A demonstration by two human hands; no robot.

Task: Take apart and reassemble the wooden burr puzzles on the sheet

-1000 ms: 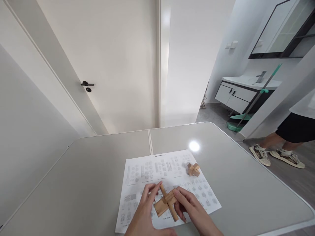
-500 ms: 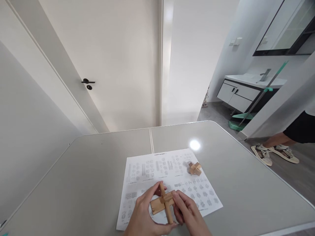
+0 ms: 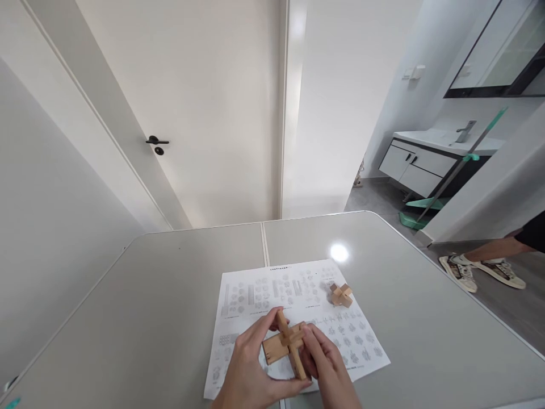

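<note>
Your left hand [image 3: 249, 360] is bringing its thumb onto the wooden cross [image 3: 292, 341] at five o'clock, steadying its bar from both ends, your right hand [image 3: 324, 355] pinching at two

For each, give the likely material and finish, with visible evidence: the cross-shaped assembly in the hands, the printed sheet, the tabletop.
Cross-shaped assembly: apparently wood, unpainted, from its varied brown tones.
Printed sheet: probably matte paper, being thin, white and without glare.
Tabletop: smooth, slightly glossy, showing a bright reflection; perhaps laminate or plastic.
</note>
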